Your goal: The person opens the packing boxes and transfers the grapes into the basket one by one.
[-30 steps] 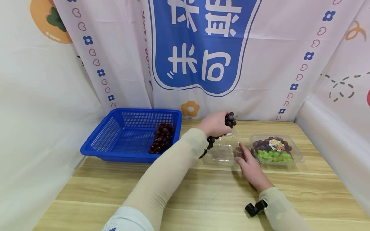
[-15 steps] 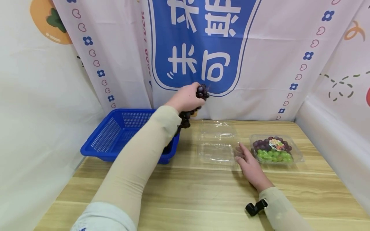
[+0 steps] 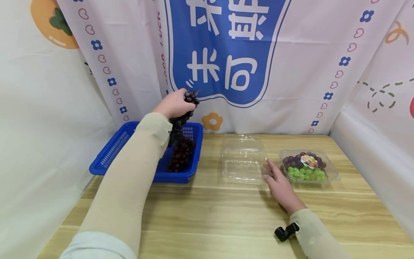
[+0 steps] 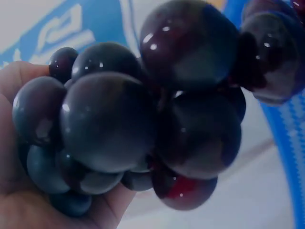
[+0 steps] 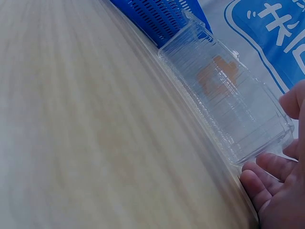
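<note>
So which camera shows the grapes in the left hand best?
The left wrist view: the held grapes fill much of it, close enough to see single ones shine. The head view shows them small, partly hidden by the left hand; the right wrist view doesn't show them.

The left arm [image 3: 127, 180] is reaching forward, its left hand [image 3: 174, 103] hovering high and gripping; the right hand [image 3: 280, 187] is pointing forward lower down, its fingers [image 5: 255, 187] loosely bending.

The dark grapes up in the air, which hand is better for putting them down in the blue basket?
Probably the left hand: it grips the grapes, over the basket. The right hand is away from the basket, beside the clear box, holding no grapes.
</note>
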`<state>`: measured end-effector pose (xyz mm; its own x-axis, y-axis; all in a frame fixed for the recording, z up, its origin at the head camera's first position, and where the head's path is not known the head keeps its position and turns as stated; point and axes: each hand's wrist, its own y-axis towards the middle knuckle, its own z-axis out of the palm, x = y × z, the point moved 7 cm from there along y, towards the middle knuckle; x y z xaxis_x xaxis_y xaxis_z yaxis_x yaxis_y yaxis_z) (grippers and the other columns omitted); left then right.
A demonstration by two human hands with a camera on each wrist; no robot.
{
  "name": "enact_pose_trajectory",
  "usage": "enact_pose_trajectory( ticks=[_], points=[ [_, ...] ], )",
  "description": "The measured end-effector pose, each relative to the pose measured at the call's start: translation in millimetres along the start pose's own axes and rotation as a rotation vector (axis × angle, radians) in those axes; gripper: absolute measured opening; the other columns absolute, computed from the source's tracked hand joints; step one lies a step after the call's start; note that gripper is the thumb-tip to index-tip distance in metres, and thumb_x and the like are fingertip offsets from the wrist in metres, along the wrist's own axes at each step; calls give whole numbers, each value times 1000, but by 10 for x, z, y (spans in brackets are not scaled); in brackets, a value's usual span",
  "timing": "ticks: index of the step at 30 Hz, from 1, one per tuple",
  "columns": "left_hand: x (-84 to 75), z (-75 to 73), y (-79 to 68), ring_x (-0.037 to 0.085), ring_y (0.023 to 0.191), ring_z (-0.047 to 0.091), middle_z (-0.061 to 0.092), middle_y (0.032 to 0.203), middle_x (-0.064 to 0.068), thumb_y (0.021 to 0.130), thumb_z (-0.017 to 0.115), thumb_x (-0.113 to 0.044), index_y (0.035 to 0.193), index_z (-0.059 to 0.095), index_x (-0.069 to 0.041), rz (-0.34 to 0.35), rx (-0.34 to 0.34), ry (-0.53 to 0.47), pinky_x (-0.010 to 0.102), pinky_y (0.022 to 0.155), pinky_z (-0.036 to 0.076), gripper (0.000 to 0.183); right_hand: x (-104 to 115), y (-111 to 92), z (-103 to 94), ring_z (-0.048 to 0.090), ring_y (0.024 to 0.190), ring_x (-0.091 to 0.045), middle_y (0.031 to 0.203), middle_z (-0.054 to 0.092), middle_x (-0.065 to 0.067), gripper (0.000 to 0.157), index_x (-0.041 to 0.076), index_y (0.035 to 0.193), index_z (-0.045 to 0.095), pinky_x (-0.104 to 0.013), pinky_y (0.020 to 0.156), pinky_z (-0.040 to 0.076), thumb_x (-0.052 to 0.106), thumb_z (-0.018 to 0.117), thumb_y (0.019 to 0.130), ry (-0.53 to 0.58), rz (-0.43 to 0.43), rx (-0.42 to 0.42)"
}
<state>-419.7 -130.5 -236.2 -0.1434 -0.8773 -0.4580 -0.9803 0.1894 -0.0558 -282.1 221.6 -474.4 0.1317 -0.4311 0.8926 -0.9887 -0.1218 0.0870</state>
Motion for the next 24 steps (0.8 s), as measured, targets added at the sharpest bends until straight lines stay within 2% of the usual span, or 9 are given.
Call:
enact_pose_trajectory(
  ticks=[1, 7, 12, 14, 18, 20, 24],
  points=[
    [93, 8, 7, 36, 147, 28, 23, 165, 15, 96, 55, -41, 164, 13, -10, -21, 10, 4, 57, 116, 28, 85, 3, -1, -3, 36, 142, -40, 159, 35, -18, 66, 12, 163, 15, -59, 114, 28, 22, 47, 107, 2, -1, 0],
    [623, 133, -1, 43, 145, 28, 24, 163, 23, 96, 55, -42, 161, 17, -2, -108, 55, 22, 59, 114, 29, 86, -14, -2, -5, 36, 142, -41, 159, 35, -17, 66, 11, 163, 15, -59, 115, 28, 23, 47, 107, 5, 3, -2],
    [963, 307, -40, 44, 135, 40, 36, 154, 27, 97, 56, -37, 155, 30, 5, -161, 61, -2, 61, 108, 37, 76, -36, 2, -1, 36, 141, -41, 158, 35, -18, 66, 11, 163, 15, -59, 114, 28, 22, 47, 107, 4, -2, -1],
    [1069, 394, -49, 45, 131, 44, 39, 151, 29, 98, 56, -36, 153, 33, 6, -198, 66, -20, 61, 106, 39, 73, -48, 5, -2, 37, 141, -40, 158, 36, -17, 65, 12, 163, 15, -59, 114, 28, 22, 47, 107, 5, 1, -5],
    [1243, 580, -75, 46, 132, 43, 36, 153, 30, 99, 54, -36, 155, 27, 6, -275, 110, -19, 61, 107, 39, 75, -53, 6, -4, 37, 141, -40, 158, 36, -16, 65, 13, 164, 15, -59, 114, 28, 22, 47, 107, 2, 5, -6],
    [1294, 657, -93, 45, 130, 44, 38, 152, 29, 99, 53, -35, 155, 28, 6, -295, 132, 1, 61, 106, 40, 73, -48, 5, -1, 37, 141, -40, 158, 36, -16, 65, 13, 164, 15, -59, 114, 29, 22, 47, 107, -2, 5, -2],
    [1324, 773, -120, 44, 127, 47, 42, 149, 29, 100, 53, -33, 152, 35, 7, -291, 159, 37, 59, 105, 41, 68, -34, 1, 2, 37, 141, -40, 158, 36, -16, 65, 12, 163, 15, -59, 114, 29, 22, 47, 107, -3, 1, -6]
  ],
)
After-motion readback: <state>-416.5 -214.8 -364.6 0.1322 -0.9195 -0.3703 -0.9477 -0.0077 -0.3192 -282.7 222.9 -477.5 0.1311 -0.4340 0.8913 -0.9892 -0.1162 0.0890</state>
